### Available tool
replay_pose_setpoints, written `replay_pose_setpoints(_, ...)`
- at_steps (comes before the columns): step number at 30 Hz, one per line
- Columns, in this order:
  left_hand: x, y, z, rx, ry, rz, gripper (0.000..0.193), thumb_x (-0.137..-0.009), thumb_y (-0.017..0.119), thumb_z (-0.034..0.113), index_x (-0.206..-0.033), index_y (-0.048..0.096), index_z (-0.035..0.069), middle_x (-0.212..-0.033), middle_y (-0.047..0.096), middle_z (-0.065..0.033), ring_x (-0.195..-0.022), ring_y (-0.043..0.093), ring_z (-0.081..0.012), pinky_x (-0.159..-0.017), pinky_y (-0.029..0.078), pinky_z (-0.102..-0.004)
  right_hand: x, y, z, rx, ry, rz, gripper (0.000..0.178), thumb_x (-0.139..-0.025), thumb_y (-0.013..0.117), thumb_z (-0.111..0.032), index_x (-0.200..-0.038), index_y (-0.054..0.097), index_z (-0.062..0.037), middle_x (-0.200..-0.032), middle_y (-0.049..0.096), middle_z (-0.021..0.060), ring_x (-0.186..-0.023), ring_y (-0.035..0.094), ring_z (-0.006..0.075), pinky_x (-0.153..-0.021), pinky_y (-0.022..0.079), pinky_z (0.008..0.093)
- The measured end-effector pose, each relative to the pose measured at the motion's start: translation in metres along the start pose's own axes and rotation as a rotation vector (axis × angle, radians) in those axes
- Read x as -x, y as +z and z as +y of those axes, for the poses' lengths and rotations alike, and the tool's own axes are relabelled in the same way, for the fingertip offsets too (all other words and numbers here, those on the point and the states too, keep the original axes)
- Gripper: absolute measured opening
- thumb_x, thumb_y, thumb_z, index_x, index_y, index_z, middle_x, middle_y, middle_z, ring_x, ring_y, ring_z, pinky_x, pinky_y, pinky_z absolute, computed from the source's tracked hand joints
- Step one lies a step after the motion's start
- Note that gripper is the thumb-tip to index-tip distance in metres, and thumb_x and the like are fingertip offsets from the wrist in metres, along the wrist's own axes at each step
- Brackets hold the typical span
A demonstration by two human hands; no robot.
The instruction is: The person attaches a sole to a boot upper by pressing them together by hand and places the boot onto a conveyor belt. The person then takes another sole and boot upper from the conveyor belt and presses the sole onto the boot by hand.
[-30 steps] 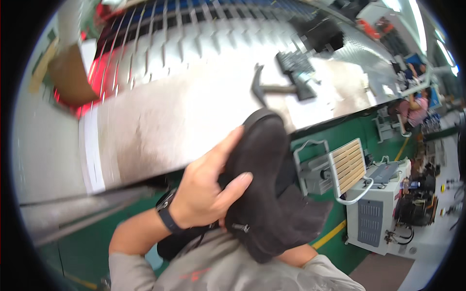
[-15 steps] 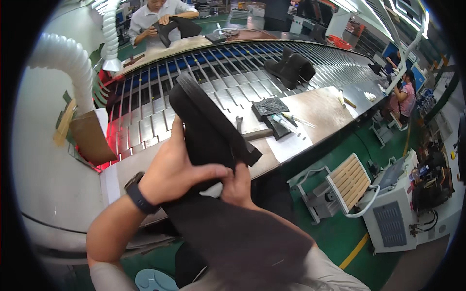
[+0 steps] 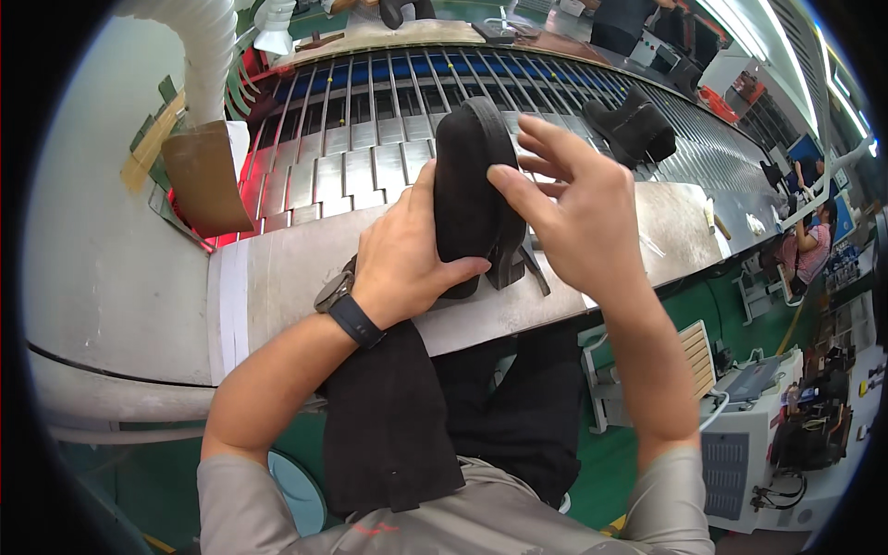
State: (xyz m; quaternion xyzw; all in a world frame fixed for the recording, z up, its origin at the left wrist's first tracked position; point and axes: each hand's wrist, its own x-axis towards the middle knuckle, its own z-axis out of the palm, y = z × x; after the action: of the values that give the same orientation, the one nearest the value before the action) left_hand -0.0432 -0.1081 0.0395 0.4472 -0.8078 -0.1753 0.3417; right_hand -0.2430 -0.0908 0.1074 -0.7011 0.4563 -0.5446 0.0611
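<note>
A tall black boot (image 3: 460, 199) is held over the near edge of the bench, toe pointing away and sole turned to the right. My left hand (image 3: 398, 250) grips its foot part from the left, with the thumb across it. The boot's soft shaft (image 3: 388, 425) hangs down below my left wrist, over my lap. My right hand (image 3: 592, 217) is raised on the right of the sole, fingers spread, its thumb tip at the sole's edge near the toe. Beside the heel, part of a dark metal tool (image 3: 536, 270) shows on the bench.
Another black boot (image 3: 638, 134) lies on the metal roller conveyor (image 3: 356, 171) beyond the bench (image 3: 296, 268). White corrugated ducts (image 3: 205, 65) and a brown board (image 3: 205, 180) stand at left. A slatted stool (image 3: 696, 356) is at right. People work farther off.
My right hand has come off the boot's heel area and risen beside the sole near the toe. The boot is more upright, its shaft now hanging straight down. The view has shifted.
</note>
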Motion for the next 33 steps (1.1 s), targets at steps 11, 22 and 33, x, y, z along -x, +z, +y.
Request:
replay_pose_setpoints(11,-0.007,0.008,-0.013,-0.081,-0.015,0.056,0.131,-0.069,0.102,0.041,-0.166,0.027,-0.007,-0.139,0.065,-0.0276,-0.123,0.068,-0.0456,-0.101,0.057,-0.0509,-0.047,0.009,0.000,-0.054,0.096,-0.334,0.028,-0.095,0.077,-0.016,-0.115,0.080,0.0032,-0.090,0.082,0.0196,-0.076,0.079,0.0217,-0.072,0.061,0.0347)
replay_pose_setpoints(22,-0.020,0.009,-0.036,-0.035,-0.041,0.055,0.126,-0.071,0.099,0.051,-0.160,0.035,-0.012,-0.125,0.071,-0.0264,-0.113,0.073,-0.0417,-0.093,0.061,-0.0489,0.006,0.041,0.022,0.149,-0.022,-0.187,0.064,-0.090,0.084,-0.015,-0.145,0.061,0.0085,-0.107,0.079,0.0293,-0.102,0.080,0.0392,-0.086,0.064,0.0439)
replay_pose_setpoints(33,-0.026,0.005,-0.045,0.075,-0.046,0.028,0.107,-0.075,0.099,0.043,-0.158,0.045,0.004,-0.129,0.075,-0.0232,-0.119,0.073,-0.0403,-0.101,0.058,-0.0459,0.032,0.054,0.032,-0.093,0.247,-0.146,0.045,-0.094,0.078,-0.005,-0.136,0.069,0.0074,-0.106,0.082,0.0207,-0.096,0.082,0.0245,-0.083,0.068,0.0353)
